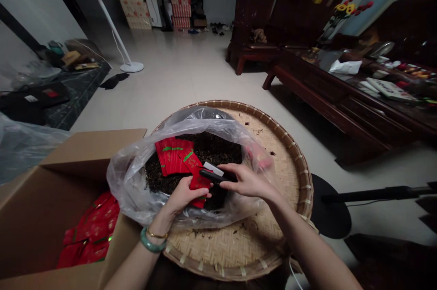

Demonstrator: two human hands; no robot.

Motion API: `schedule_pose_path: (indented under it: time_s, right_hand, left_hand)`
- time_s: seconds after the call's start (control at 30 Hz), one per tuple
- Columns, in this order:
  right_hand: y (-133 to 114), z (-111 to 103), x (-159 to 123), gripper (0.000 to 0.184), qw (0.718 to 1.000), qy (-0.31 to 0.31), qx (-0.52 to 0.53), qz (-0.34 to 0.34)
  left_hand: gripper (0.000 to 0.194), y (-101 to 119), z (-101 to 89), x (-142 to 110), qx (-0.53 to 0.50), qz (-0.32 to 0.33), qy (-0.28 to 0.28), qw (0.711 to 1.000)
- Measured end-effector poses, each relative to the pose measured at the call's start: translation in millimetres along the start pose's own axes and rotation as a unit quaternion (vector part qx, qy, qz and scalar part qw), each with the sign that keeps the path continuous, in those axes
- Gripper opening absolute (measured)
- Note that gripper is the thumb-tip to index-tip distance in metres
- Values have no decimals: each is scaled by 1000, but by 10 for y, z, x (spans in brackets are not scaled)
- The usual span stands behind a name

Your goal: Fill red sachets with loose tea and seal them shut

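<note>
My left hand (187, 195) is closed on a small red packet (200, 183) with a green stripe, low over the loose dark tea leaves (218, 148). My right hand (246, 180) grips a slim black tool (210, 176) right beside the packet's upper end. A flat whitish piece (213, 168) shows next to the tool; I cannot make out whether it belongs to it. Fanned red packets (174, 155) lie on the leaves. The leaves fill a clear plastic bag (131, 190), its mouth spread wide on a round woven bamboo tray (239, 251).
A cardboard box (30, 217) with red packets (90, 231) inside stands left of the tray. To the right are a black round stand base (329, 208) and a dark wooden table (341, 99). A white fan (112, 21) stands on the floor farther off.
</note>
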State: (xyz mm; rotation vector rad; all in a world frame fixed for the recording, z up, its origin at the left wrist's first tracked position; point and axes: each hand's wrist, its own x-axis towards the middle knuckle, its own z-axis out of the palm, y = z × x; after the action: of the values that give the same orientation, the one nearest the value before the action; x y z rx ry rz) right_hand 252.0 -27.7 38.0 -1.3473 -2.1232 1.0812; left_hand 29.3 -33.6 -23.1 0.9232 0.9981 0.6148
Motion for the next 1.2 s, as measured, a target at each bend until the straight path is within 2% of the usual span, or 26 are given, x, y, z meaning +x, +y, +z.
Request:
schedule_pose_path:
  time_s: [0.07,0.23,0.5,0.63,0.8,1.03,1.2]
  right_hand:
    - [-86,69,42,40,1000,-14,1,-6]
    - [-146,181,124,27,1000,14,-1,-16]
    - [-87,92,101,39,999,7,31,31]
    - [-77,72,82,39,998,12,49,36]
    - [-107,166,98,30,999,36,32,13]
    - [-65,164,98,34,995,34,89,26]
    - [-82,158,97,28,995,41,80,38]
  left_hand:
    - [53,-5,-3,-3,17,5,-12,1000]
    - [50,-23,-13,-2,44,7,-15,999]
    - [52,-26,-19,2,26,11,-15,999]
    - [51,-16,-10,-2,24,5,-12,1000]
    - [52,-9,-1,1,33,2,-11,999]
    - [52,-28,-11,18,38,-2,-8,999]
    - [49,-34,-18,15,30,3,-3,1000]
